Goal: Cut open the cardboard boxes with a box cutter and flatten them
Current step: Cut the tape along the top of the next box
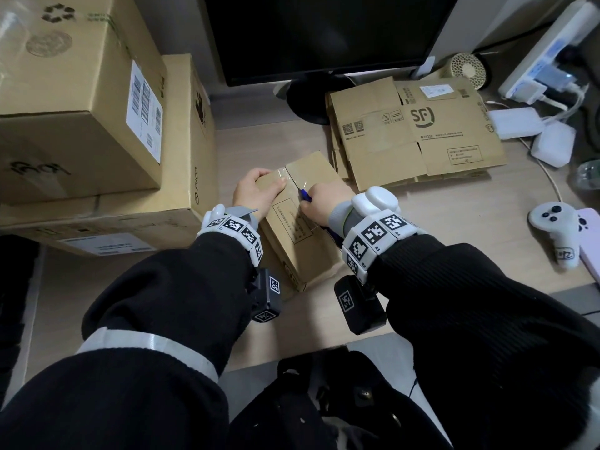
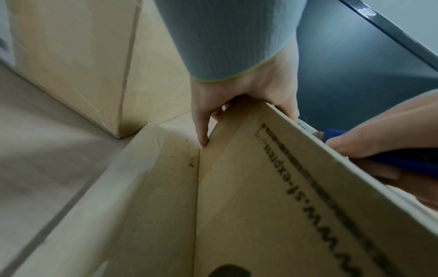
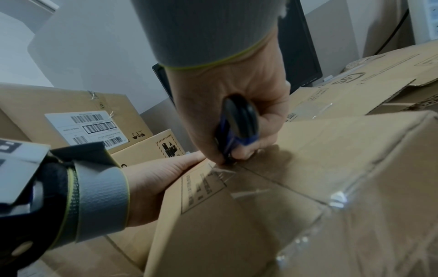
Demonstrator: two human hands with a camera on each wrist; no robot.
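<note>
1. Small cardboard box (image 1: 293,219) sits centre of the desk (image 1: 454,222), near edge, tape seam up.
2. Left hand (image 1: 256,191) grips its far-left corner, fingers curled over the edge.
3. Right hand (image 1: 321,201) wraps a blue box cutter (image 3: 237,131), tip at the seam.
4. Flattened SF boxes (image 1: 418,131) lie just right and far.
5. Two large stacked boxes (image 1: 81,102) crowd the left; monitor (image 1: 324,34) stands behind.

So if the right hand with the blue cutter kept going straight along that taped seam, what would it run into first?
Probably the left hand: its thumb lies on the small box top near the seam, just ahead of the right hand and box cutter. Depth is unclear, so it might pass beside it.
</note>
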